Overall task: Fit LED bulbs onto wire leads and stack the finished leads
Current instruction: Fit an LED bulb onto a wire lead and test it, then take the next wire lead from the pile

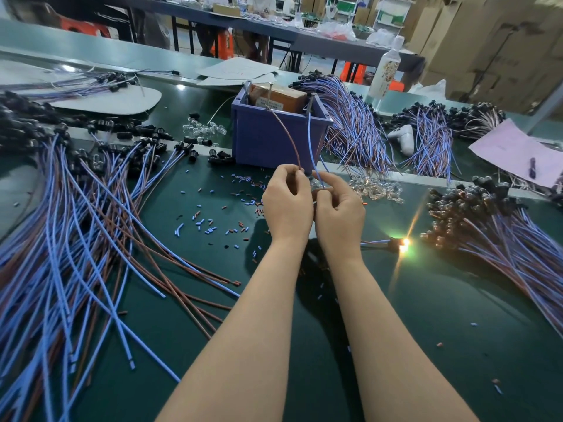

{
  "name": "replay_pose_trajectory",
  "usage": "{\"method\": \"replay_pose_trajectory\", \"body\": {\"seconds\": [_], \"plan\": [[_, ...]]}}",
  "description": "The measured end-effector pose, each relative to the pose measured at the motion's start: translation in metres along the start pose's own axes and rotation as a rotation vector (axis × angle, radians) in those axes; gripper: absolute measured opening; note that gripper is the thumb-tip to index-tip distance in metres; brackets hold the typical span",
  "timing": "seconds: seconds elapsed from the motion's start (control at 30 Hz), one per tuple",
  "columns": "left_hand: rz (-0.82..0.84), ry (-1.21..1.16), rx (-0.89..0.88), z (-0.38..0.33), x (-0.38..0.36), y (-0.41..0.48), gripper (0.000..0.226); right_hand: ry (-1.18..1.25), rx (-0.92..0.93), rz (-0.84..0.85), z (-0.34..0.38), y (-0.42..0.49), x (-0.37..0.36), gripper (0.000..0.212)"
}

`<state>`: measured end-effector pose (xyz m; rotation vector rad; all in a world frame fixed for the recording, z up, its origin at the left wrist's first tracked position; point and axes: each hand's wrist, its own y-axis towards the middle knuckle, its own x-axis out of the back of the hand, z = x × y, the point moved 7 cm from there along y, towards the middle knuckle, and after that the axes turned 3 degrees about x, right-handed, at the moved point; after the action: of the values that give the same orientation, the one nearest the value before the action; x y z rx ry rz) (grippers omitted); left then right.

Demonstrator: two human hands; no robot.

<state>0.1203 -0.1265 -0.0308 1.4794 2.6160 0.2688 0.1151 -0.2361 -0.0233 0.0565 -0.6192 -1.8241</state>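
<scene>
My left hand pinches a brown wire and my right hand pinches a blue wire; both wires rise to metal pins on the blue bin. Between my fingertips sits a small clear bulb part, mostly hidden. A large spread of blue and brown leads with black sockets covers the left of the green table. Leads with fitted bulbs lie stacked at the right. Loose clear LED bulbs lie just right of my hands.
A lit lead glows on the table right of my wrists. Cut insulation bits litter the mat. More lead bundles lie behind the bin, with a bottle, a white tool and pink paper.
</scene>
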Motion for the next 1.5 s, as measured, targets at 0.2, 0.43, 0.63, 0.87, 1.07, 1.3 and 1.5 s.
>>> {"method": "replay_pose_trajectory", "body": {"seconds": [0.2,0.43,0.63,0.87,1.07,1.3,1.5], "plan": [[0.131,-0.22,0.029,-0.022,-0.002,0.007,0.02,-0.095,0.121,0.148,0.029,0.002,0.002,0.03],[0.305,-0.132,-0.227,-0.082,-0.024,-0.012,0.015,-0.422,0.199,0.335,0.052,0.016,0.031,0.036],[0.263,0.116,-0.297,-0.112,-0.059,-0.044,0.033,-0.217,0.212,-0.173,0.058,0.032,0.13,0.027],[0.848,-0.608,0.671,-0.073,-0.178,-0.129,0.038,0.397,-0.067,-0.654,0.002,0.008,0.237,0.033],[0.864,-0.399,0.579,-0.064,-0.251,-0.164,0.031,0.418,-0.456,-0.899,-0.072,-0.035,0.291,0.04],[0.94,-0.192,0.698,-0.026,-0.28,-0.194,0.031,1.013,-0.559,-0.946,-0.117,-0.044,0.282,0.025],[0.791,0.072,0.377,-0.014,-0.262,-0.152,0.034,0.859,-0.56,-0.971,-0.114,-0.038,0.268,0.014]]}}
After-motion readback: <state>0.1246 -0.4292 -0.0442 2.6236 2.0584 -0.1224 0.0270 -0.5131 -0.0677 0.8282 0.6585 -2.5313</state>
